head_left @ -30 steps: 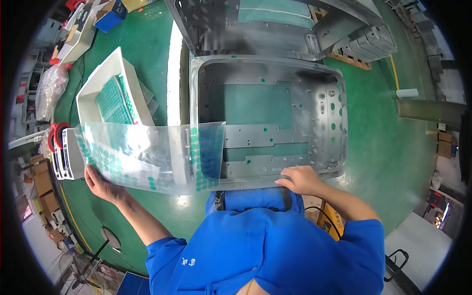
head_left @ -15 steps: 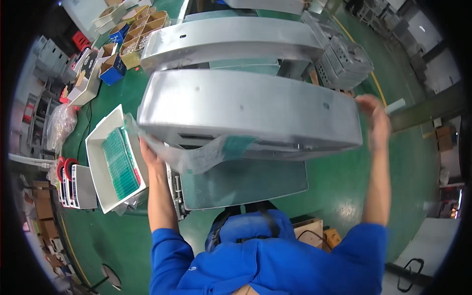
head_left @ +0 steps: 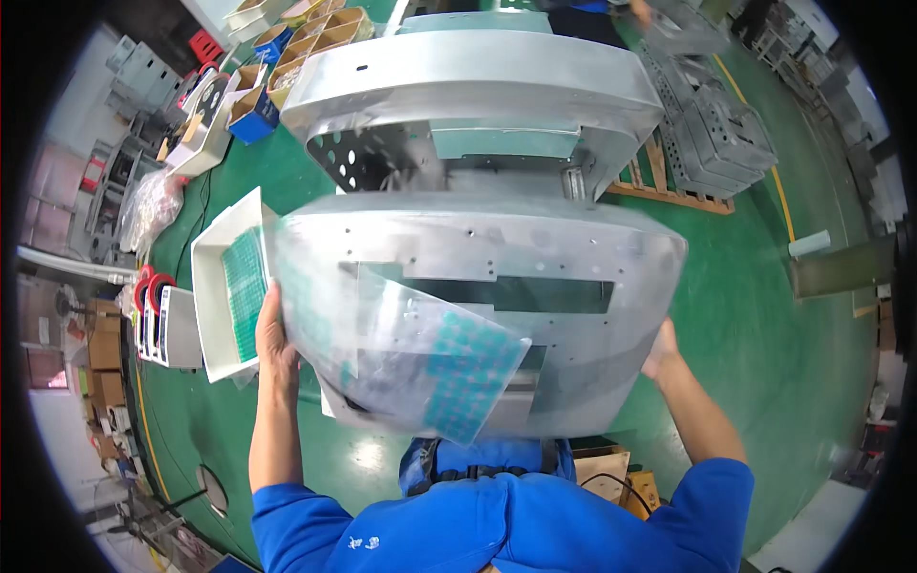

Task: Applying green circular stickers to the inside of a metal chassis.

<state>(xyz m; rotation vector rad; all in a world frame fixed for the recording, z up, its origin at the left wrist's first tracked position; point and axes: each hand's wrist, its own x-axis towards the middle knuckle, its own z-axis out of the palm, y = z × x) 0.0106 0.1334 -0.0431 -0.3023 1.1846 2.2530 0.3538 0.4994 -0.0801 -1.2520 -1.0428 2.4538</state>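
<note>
My left hand (head_left: 275,339) is closed on the left edge of a silvery sheet-metal housing (head_left: 592,244) with slots and small holes in its face. My right hand (head_left: 661,350) grips the opposite edge, its fingers partly hidden behind the metal. A clear plastic sheet with rows of green dots (head_left: 468,368) hangs across the lower left of the housing's face, its far end reaching toward my left hand. Whether that hand also pinches the sheet is blurred. Beyond stands a second curved metal housing (head_left: 478,76), open toward me, with round holes in its left side wall.
At left, a white bin (head_left: 212,320) holds green dotted sheets (head_left: 246,286). Several metal parts (head_left: 712,143) are stacked on a wooden pallet (head_left: 669,199) at right. A blue box (head_left: 253,119) sits at far left. Someone's dark-clothed body (head_left: 583,27) shows behind the far housing.
The held housing has tipped so its slotted face turns up, and it has come closer to me. My right hand moved down and inward onto its edge. A person has appeared at the back.
</note>
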